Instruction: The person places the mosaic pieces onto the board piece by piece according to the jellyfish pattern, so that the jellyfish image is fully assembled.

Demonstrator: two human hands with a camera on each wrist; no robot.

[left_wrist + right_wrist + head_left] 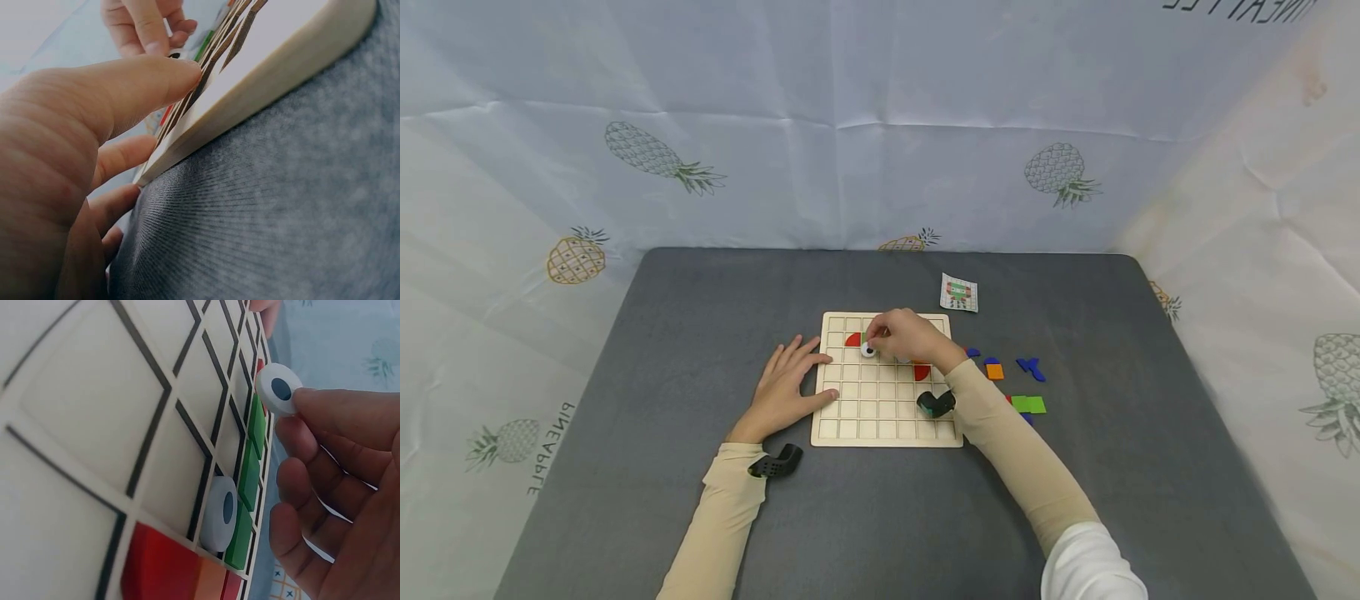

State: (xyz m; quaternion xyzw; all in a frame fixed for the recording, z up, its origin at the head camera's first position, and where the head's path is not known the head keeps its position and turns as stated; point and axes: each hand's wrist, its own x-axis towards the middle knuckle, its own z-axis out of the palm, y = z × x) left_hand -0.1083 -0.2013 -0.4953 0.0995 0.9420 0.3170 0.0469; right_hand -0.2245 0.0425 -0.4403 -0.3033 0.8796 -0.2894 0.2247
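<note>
A wooden grid board [867,408] lies flat on the table. My left hand [782,395] is at its left edge, fingers spread, with the thumb and fingertips touching the rim. Over the board's far part, my right hand [912,335] pinches a white eye disc [270,397] with a dark centre between thumb and forefinger, tilted. A second eye disc [214,515] sits in the grid beside a row of green pieces [250,478]. A red quarter-round piece [922,372] and an orange piece [209,580] lie near it, and another red piece [853,340] is at the far left.
Behind the board lies a small pattern card [958,297]. Loose pieces are to the right: an orange square [995,372], blue shapes [1033,367] and green squares [1028,405]. A pineapple-print cloth [850,183] hangs around the grey table [865,525].
</note>
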